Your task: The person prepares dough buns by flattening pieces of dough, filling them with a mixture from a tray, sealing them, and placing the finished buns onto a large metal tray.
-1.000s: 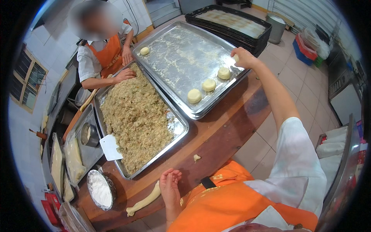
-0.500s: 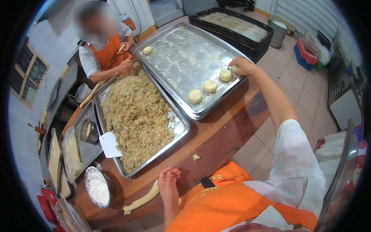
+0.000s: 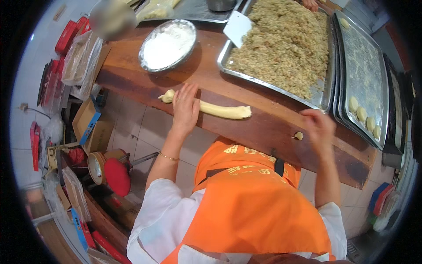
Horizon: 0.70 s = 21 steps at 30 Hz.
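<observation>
A pale dough rope (image 3: pixel 226 111) lies along the near edge of the wooden table. My left hand (image 3: pixel 186 104) is closed over it near its left end, where a knobby bit of dough sticks out past the fingers. My right hand (image 3: pixel 320 127), slightly blurred, hovers above the table with its fingers apart and nothing visible in it. Beside it lies a small dough scrap (image 3: pixel 298 135). Several round dough pieces (image 3: pixel 361 114) sit in a row along the near side of the floured metal tray (image 3: pixel 367 66) at the right.
A large metal tray of crumbly filling (image 3: pixel 285 48) stands at the back, with a white scraper (image 3: pixel 238 29) at its corner. Left of it is a bowl of white flour (image 3: pixel 168 45). A co-worker's hand (image 3: pixel 311 4) shows at the top. Boxes and a red cushion (image 3: pixel 117 177) are at lower left.
My right hand has let go of a dough piece on the floured tray and come back over the table. My left hand has moved onto the dough rope. The view has swung left.
</observation>
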Available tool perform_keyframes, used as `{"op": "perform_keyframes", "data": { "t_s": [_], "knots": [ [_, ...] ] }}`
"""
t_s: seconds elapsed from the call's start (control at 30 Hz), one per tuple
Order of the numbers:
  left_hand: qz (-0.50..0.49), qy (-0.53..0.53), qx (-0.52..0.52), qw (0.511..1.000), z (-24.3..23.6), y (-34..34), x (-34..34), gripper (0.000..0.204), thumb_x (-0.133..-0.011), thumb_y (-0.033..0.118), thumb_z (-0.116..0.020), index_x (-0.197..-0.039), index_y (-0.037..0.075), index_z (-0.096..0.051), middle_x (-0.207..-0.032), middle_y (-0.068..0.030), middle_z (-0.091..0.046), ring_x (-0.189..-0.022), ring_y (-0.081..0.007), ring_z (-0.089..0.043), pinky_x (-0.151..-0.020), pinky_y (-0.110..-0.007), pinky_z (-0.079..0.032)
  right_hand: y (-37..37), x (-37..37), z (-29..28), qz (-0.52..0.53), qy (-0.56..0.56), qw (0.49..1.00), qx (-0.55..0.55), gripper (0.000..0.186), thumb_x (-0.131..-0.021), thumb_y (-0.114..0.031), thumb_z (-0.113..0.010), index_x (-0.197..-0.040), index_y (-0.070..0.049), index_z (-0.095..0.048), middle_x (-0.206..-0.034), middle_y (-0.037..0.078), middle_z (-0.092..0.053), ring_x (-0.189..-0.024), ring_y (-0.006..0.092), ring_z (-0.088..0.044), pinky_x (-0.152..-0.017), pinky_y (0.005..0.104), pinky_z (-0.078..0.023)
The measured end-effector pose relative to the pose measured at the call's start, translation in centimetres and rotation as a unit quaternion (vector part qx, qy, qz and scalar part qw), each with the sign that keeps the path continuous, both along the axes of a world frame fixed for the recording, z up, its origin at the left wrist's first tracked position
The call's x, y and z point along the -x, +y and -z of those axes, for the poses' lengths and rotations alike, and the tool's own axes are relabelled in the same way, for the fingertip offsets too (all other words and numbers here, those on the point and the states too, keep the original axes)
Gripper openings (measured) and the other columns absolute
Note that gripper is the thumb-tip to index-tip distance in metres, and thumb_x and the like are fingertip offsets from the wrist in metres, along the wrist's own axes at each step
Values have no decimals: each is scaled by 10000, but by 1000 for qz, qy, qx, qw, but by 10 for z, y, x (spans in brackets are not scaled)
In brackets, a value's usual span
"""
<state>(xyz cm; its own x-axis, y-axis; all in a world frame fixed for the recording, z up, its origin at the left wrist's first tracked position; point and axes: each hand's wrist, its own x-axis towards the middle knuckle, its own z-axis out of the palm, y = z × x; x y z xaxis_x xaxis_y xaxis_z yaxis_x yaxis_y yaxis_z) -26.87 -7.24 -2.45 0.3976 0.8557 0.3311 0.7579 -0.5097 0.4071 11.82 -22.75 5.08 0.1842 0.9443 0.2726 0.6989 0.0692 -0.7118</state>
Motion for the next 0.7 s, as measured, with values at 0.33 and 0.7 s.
{"op": "perform_keyframes", "data": {
  "t_s": [0.33,0.7],
  "knots": [
    [176,12,11,984,11,-1,-49,588,-852,210,-723,-1363,17,-505,-1355,-150,-548,-1351,-314,-454,-1162,-540,-216,123,125,58,-231,-174,954,-80,415,-797,-123,-739,-1164,-13,-580,-1006,214,-632,-933,398,-600,-858,444,-495],
    [188,-12,-111,976,32,17,-82,74,-775,4,-592,-841,26,-565,-865,-122,-531,-887,-311,-569,-984,-460,-378,142,137,41,-266,-167,940,133,191,-833,-164,-631,-929,0,-648,-846,244,-682,-807,461,-651,-714,508,-531]
  ]
}}
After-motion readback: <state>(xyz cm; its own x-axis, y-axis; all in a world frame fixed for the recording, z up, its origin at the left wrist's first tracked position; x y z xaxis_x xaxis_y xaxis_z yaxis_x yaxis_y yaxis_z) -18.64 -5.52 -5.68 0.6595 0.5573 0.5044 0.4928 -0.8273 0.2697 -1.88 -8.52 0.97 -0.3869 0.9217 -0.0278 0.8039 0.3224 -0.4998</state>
